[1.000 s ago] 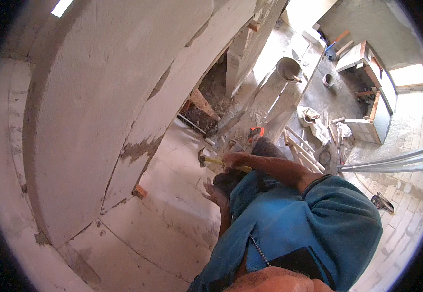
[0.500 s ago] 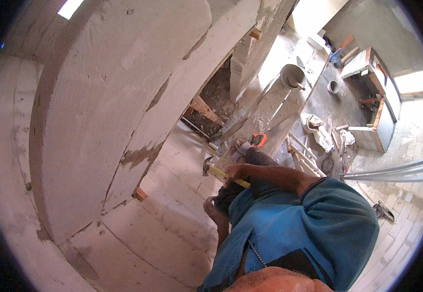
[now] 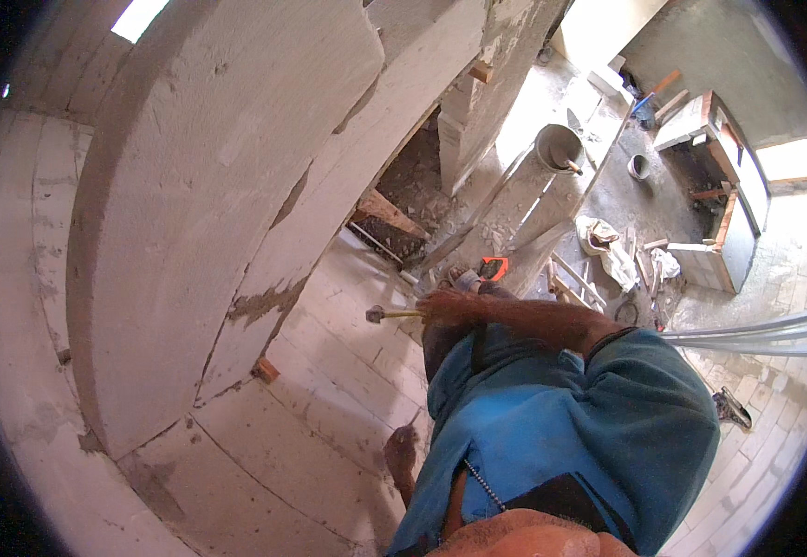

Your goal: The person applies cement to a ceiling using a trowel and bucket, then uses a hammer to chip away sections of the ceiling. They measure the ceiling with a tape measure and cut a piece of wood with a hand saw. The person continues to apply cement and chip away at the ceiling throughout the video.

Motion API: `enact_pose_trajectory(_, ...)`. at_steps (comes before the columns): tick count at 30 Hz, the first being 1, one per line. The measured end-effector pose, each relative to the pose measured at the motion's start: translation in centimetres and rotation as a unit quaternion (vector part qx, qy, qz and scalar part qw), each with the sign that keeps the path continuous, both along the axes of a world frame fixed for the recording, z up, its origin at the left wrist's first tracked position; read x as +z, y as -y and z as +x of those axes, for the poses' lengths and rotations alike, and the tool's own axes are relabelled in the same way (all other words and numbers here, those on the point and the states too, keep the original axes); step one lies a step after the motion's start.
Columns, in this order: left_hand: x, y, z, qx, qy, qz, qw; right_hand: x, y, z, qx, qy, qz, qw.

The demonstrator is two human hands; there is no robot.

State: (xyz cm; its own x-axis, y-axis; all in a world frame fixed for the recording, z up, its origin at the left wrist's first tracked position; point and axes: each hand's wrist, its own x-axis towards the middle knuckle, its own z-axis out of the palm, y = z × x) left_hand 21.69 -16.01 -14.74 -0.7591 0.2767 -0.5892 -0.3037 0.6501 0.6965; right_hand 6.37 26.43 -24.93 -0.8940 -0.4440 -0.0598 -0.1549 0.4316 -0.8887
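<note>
Head view: the right hand (image 3: 442, 304) is closed round the yellow handle of a small hammer (image 3: 387, 315), whose dark head juts out to the left of the fist, over the pale block course (image 3: 329, 371) the person stands on. Just beyond the hammer head rises the tall grey-white block wall (image 3: 208, 186), with a ragged mortar joint (image 3: 269, 302) a little further left of the grip and slightly above it. An orange wedge (image 3: 265, 370) sits at the foot of the wall, below and left of the hammer, well apart from it. The left hand (image 3: 401, 452) hangs lower, close to the body; whether its fingers are curled or loose I cannot tell, and it appears to hold nothing.

Risks, as a judgement: the grip sits far back on the handle, so a glancing blow could twist the hammer in the fist or chip the soft block edge. The footing is narrow and high above the littered floor with its grey bucket (image 3: 558, 147), so an over-reaching swing could unbalance the person. A dropped hammer would fall among the rubble below.
</note>
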Motion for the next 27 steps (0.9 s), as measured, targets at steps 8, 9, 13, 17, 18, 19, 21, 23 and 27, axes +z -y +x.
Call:
enact_pose_trajectory(8,13.9,-16.7,-12.2,0.099,-0.038,0.068,0.992,18.5,0.3,-2.2,0.078,-0.06,-0.198,0.975)
enact_pose_trajectory(9,15.0,-17.7,-13.0,0.075,-0.06,0.081,0.992,20.1,0.4,-2.3,0.066,-0.058,-0.192,0.977)
enact_pose_trajectory(13,16.8,-17.6,-15.3,0.017,-0.1,0.108,0.989,22.8,0.5,-2.9,0.065,-0.028,-0.136,0.988)
enact_pose_trajectory(17,18.9,-16.8,-16.1,0.097,-0.044,0.146,0.984,27.0,1.0,-3.3,0.05,0.045,-0.063,0.996)
enact_pose_trajectory(18,19.5,-16.8,-16.0,0.155,-0.051,0.204,0.965,27.8,1.5,-3.6,0.051,0.025,-0.059,0.997)
enact_pose_trajectory(19,20.1,-17.3,-16.0,0.208,-0.061,0.261,0.941,28.4,2.0,-3.8,0.051,0.006,-0.056,0.997)
enact_pose_trajectory(21,20.7,-18.0,-15.9,0.281,-0.075,0.346,0.892,29.4,3.4,-3.8,0.026,-0.008,-0.033,0.999)
enact_pose_trajectory(23,21.4,-18.5,-15.6,0.332,-0.081,0.4,0.851,30.2,4.5,-3.4,-0.014,0.0,0.007,1.0)
enact_pose_trajectory(27,20.6,-19.4,-15.5,0.487,-0.101,0.539,0.68,29.7,5.3,-3.6,-0.046,-0.072,0.012,0.996)
